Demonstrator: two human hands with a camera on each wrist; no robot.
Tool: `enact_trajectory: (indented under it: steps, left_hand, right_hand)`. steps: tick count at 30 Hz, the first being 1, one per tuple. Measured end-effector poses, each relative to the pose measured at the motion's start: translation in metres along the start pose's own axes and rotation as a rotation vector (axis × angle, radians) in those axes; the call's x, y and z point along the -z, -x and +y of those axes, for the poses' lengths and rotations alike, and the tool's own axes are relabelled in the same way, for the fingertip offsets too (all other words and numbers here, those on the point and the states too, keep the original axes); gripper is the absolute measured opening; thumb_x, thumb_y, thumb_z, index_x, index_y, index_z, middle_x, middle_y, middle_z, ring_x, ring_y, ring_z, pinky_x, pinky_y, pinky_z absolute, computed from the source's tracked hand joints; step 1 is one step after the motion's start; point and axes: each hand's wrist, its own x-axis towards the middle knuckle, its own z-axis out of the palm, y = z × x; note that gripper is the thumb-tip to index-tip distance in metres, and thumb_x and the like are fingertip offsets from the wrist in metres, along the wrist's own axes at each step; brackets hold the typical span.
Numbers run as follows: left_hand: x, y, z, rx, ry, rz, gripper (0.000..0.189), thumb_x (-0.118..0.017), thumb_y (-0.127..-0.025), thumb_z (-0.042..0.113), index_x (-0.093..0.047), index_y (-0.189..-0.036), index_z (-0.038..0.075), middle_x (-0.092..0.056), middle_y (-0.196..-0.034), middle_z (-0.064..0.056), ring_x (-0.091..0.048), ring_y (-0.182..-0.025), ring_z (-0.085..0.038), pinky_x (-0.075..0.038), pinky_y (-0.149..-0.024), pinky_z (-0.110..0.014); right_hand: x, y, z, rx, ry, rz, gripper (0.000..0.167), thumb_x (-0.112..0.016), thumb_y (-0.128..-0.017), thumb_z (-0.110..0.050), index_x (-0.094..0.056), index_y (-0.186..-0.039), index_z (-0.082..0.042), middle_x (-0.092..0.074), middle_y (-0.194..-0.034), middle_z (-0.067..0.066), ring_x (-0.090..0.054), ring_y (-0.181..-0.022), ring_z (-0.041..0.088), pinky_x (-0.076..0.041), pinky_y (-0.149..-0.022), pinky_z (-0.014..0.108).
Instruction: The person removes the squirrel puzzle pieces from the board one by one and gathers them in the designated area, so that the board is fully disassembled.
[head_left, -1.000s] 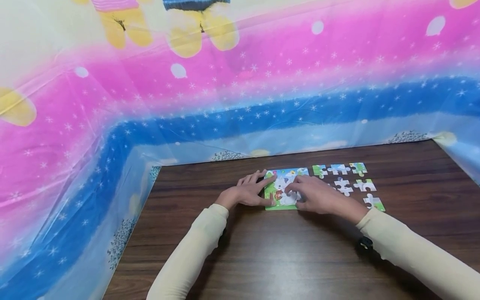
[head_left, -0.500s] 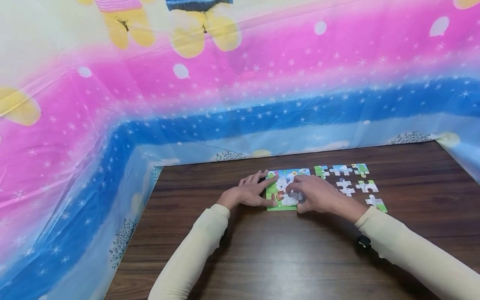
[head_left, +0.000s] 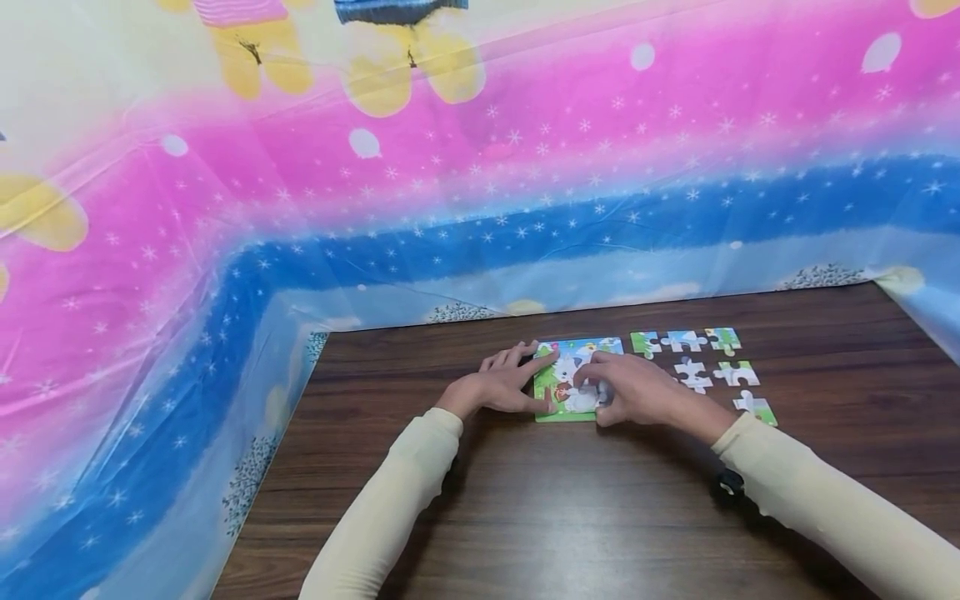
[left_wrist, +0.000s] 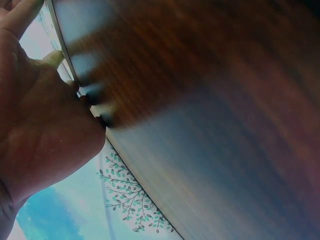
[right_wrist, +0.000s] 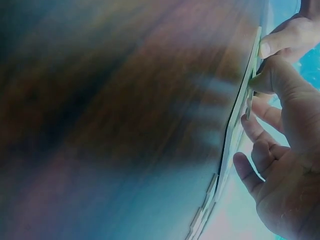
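A jigsaw puzzle [head_left: 570, 415] with a white cartoon animal on green and blue lies flat on the brown wooden table [head_left: 495, 508]. My left hand [head_left: 501, 387] rests on its left side, fingers spread and straight, thumb on the lower left part. My right hand [head_left: 637, 390] is bent over the puzzle's right side. In the right wrist view, the thumb and fingers of that hand pinch a thin puzzle piece [right_wrist: 249, 104] close above the board; its picture is mostly hidden by the fingers.
Several loose puzzle pieces [head_left: 684, 341] lie in rough rows right of the puzzle, some partly behind the right hand and forearm. A pink and blue patterned cloth [head_left: 465, 242] hangs along the table's back and left edges. A black object [head_left: 731, 482] shows under the right sleeve.
The right hand has shifted slightly at the puzzle's right side, its fingers and thumb turning a little. The left hand stays on the puzzle. The whole view has drifted slightly.
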Motion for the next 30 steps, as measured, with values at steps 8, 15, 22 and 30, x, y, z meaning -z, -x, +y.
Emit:
enact_trajectory:
  steps: [8,15,22,30]
  left_hand:
    - [0.000,-0.001,0.001,-0.001,-0.008,0.005,0.093,-0.061,-0.096,0.071,-0.002,-0.166,0.054,0.011,-0.180,0.010,0.011,-0.168,-0.023,-0.003,-0.134,-0.062]
    - [0.000,0.000,0.002,-0.005,0.000,0.001,0.095,-0.062,-0.096,0.071,-0.003,-0.167,0.052,0.011,-0.180,0.009,0.011,-0.168,-0.024,-0.003,-0.134,-0.062]
    - [0.000,0.001,0.001,-0.023,0.000,0.003,0.095,-0.063,-0.096,0.069,-0.005,-0.168,0.049,0.009,-0.181,0.008,0.010,-0.168,-0.024,-0.004,-0.134,-0.061]
    - [-0.001,0.000,-0.001,-0.017,-0.015,0.007,0.094,-0.062,-0.096,0.070,-0.003,-0.167,0.052,0.008,-0.180,0.009,0.009,-0.168,-0.025,-0.006,-0.133,-0.062]
  right_hand:
    - [0.002,0.004,0.001,-0.005,-0.008,0.020,0.053,-0.084,-0.075,-0.023,-0.072,-0.126,-0.029,-0.063,-0.107,-0.005,-0.054,-0.079,0.009,-0.046,-0.065,0.027]
    - [0.008,0.020,0.007,-0.008,-0.028,0.065,0.052,-0.083,-0.075,-0.020,-0.072,-0.125,-0.029,-0.060,-0.103,-0.007,-0.053,-0.081,0.009,-0.045,-0.066,0.027]
    - [0.019,0.056,0.030,0.017,-0.072,0.112,0.053,-0.081,-0.076,-0.013,-0.071,-0.126,-0.028,-0.059,-0.104,-0.009,-0.053,-0.085,0.009,-0.045,-0.067,0.025]
    - [0.032,0.101,0.064,-0.035,-0.059,0.125,0.053,-0.083,-0.078,-0.011,-0.071,-0.125,-0.033,-0.058,-0.104,-0.011,-0.053,-0.087,0.009,-0.041,-0.067,0.024]
